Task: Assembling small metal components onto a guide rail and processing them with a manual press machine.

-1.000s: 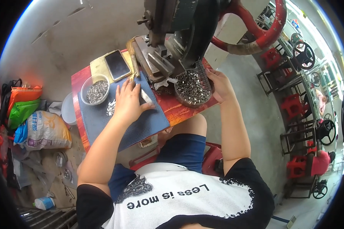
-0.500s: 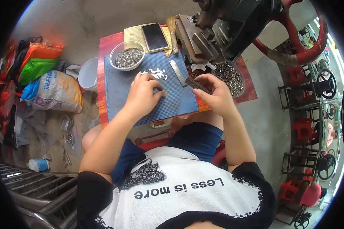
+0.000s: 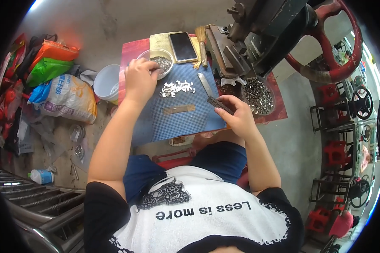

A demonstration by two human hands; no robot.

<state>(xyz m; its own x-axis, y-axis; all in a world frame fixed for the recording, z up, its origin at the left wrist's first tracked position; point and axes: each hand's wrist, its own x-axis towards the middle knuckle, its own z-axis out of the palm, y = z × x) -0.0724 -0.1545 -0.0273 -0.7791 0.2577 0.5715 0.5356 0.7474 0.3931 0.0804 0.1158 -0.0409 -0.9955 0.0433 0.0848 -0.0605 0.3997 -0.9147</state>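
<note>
Dark strip (image 3: 220,105) pinched in right hand (image 3: 237,117); left hand (image 3: 140,80) at bowl (image 3: 160,63) rim.

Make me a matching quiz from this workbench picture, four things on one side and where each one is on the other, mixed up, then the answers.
Things:
1. phone
2. dark metal strip
3. clear bowl of small metal parts
4. loose pile of small metal pieces

Places:
A. on the blue mat, between the hands
B. under the left hand fingertips
C. on a yellowish cloth at the far edge
D. held in the right hand

Pairs: 1-C, 2-D, 3-B, 4-A
</note>
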